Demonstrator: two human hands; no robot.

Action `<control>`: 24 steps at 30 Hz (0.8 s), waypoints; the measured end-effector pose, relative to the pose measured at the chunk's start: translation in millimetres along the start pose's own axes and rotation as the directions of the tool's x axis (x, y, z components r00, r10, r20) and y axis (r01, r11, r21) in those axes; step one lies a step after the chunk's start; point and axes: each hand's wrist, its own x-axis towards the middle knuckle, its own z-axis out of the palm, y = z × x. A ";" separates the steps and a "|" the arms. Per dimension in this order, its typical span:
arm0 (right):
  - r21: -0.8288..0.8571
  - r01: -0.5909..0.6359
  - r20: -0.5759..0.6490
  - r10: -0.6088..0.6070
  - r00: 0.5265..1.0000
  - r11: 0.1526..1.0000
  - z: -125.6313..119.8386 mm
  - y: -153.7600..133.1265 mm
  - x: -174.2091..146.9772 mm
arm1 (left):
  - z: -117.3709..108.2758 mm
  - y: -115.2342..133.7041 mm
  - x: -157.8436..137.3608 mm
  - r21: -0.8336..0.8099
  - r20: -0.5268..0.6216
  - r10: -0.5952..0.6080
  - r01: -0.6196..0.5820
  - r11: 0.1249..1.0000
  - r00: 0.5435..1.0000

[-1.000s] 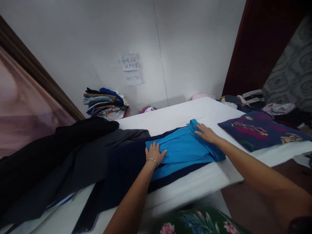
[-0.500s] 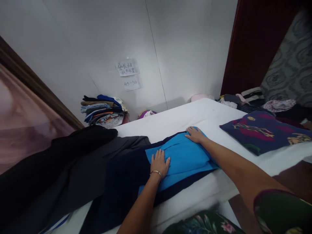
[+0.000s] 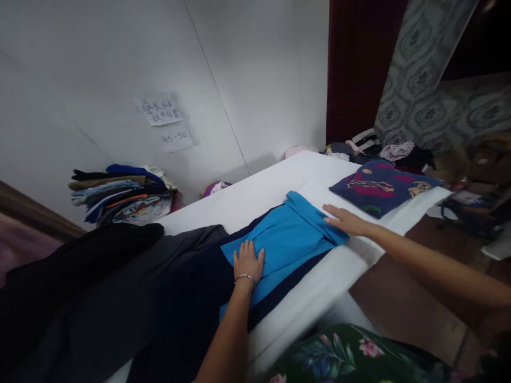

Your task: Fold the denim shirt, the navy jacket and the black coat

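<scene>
A bright blue garment [image 3: 283,234], partly folded, lies on top of a dark navy garment [image 3: 191,287] on the white-covered table. My left hand [image 3: 248,261], with a bracelet at the wrist, rests flat on the left part of the blue cloth, fingers spread. At the other end, a strip of the blue cloth is turned over. My right hand [image 3: 342,220] is beside that strip with its fingers stretched out. Whether its lower edge touches the cloth, I cannot tell.
Dark grey and black garments [image 3: 107,255] cover the table's left side. Behind them stands a stack of folded clothes [image 3: 123,194] against the wall. A patterned purple-blue garment [image 3: 379,186] lies at the right, with loose clothes [image 3: 367,146] beyond it. The white table [image 3: 255,199] ends at the right front.
The view has turned to the right. My right hand has moved off the blue cloth's far corner to its right side, and that end now shows a folded-over strip. My left hand stays flat.
</scene>
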 end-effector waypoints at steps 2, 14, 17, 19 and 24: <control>-0.093 0.045 0.001 -0.045 0.999 0.995 23.5 -2.0 -17.9 | -3.3 1.6 -1.0 -0.005 0.004 -0.001 0.001 1.000 1.000; 0.341 -0.110 -0.028 0.127 0.992 0.934 13.6 10.0 0.9 | -5.1 -0.3 -5.1 -0.080 0.013 -0.027 0.028 0.996 1.000; 0.440 -0.365 0.061 0.378 0.924 0.821 -2.1 5.3 24.0 | -3.2 -0.7 -5.7 -0.088 0.000 -0.028 0.028 0.996 1.000; 0.457 -0.479 0.172 0.454 0.874 0.750 -8.0 -0.9 37.3 | -2.7 -0.3 -6.4 -0.093 -0.001 -0.029 0.029 0.995 1.000; 0.534 -0.588 0.424 0.409 0.808 0.608 -8.9 -10.6 54.2 | -1.7 1.2 -8.1 -0.106 -0.007 -0.029 0.028 0.994 1.000</control>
